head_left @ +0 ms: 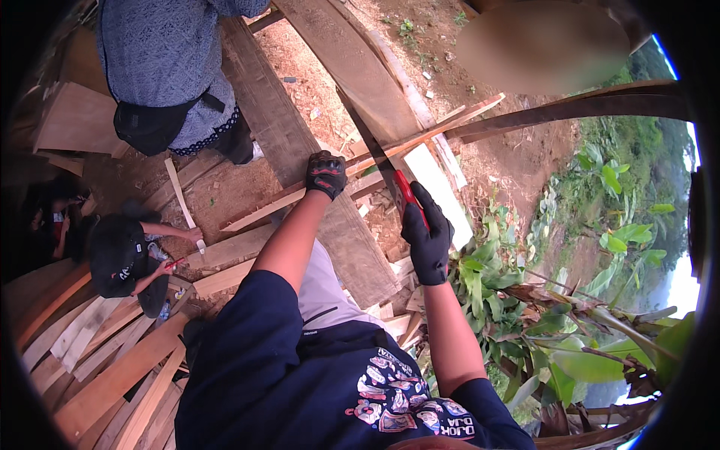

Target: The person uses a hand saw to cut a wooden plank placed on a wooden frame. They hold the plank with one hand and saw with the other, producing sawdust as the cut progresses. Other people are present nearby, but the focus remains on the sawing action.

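Observation:
My right hand (428, 238), in a black glove, is closed round the red handle of a handsaw (369, 139). The dark blade points away from me and crosses a long, thin wooden strip (427, 135). Left of the blade, my left hand (326, 174), gloved in black with red marks, is closed on the same strip where it passes over a wide brown plank (352, 251). The glove hides that part of the strip, and its fingertips barely show.
Another wide board (352, 60) stretches away ahead. At left, a crouching person in a black cap (120, 255) handles a light wood piece (180, 193); someone in blue patterned clothing (161, 52) stands beyond. Loose planks (120, 375) lie lower left, leafy plants (480, 262) at right.

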Available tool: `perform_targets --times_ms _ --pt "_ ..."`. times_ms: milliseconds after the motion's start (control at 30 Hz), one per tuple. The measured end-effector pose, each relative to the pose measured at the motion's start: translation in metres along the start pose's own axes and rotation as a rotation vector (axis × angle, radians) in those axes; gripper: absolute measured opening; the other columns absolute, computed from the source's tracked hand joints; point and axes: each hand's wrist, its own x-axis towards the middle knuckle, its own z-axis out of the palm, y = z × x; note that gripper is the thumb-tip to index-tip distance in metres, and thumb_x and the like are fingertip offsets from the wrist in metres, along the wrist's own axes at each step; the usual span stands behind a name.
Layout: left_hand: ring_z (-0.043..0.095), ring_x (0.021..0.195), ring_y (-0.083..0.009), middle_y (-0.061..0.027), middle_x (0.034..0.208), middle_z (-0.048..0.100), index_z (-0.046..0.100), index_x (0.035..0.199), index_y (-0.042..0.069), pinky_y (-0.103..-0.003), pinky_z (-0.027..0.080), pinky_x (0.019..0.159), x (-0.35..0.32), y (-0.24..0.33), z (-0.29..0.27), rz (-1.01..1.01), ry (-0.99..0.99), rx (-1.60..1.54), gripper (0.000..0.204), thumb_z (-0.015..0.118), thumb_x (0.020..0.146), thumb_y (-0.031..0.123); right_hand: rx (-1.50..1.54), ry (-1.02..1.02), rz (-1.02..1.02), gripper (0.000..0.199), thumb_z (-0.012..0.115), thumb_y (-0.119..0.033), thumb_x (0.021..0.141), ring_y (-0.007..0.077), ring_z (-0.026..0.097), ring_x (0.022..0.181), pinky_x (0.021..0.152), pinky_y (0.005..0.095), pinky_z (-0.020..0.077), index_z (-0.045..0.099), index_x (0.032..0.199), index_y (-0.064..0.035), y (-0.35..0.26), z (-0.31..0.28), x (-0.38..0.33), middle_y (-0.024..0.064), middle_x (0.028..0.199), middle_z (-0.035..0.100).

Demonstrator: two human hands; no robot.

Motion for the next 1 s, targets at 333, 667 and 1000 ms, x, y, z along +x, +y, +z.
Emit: perform_targets --times_ms 333,667,1000 --pt "0.069 0.123 -0.0299 -0.0074 0.117 0.079 0.083 0.113 0.015 -0.048 0.053 0.107 0.002 0.015 -0.032 -0.084 -0.102 -0.053 0.046 0.085 0.086 0.052 0.042 -0.012 -0.058 0.048 0.069 -0.031 0.110 0.0200 0.077 0.091 0.085 0.0380 0.0600 0.069 0.150 -0.0037 0.062 0.103 0.089 0.0168 0.114 0.083" --pt "0.069 0.124 -0.0301 -0.0109 0.116 0.080 0.085 0.112 0.014 -0.049 0.053 0.108 0.012 0.010 -0.035 -0.113 -0.191 -0.044 0.054 0.086 0.083 0.060 -0.137 -0.074 -0.114 0.044 0.065 -0.026 0.111 0.0276 0.082 0.097 0.087 0.0421 0.0610 0.069 0.151 -0.0073 0.046 0.085 0.068 0.0246 0.117 0.081" --pt "0.068 0.125 -0.0312 -0.0116 0.116 0.079 0.084 0.110 0.014 -0.050 0.052 0.109 0.023 -0.002 -0.032 -0.116 -0.240 -0.052 0.057 0.086 0.082 0.063 -0.071 -0.036 -0.138 0.048 0.064 -0.029 0.113 0.0337 0.081 0.106 0.090 0.0442 0.0612 0.064 0.157 -0.0115 0.060 0.098 0.047 0.0252 0.126 0.079"
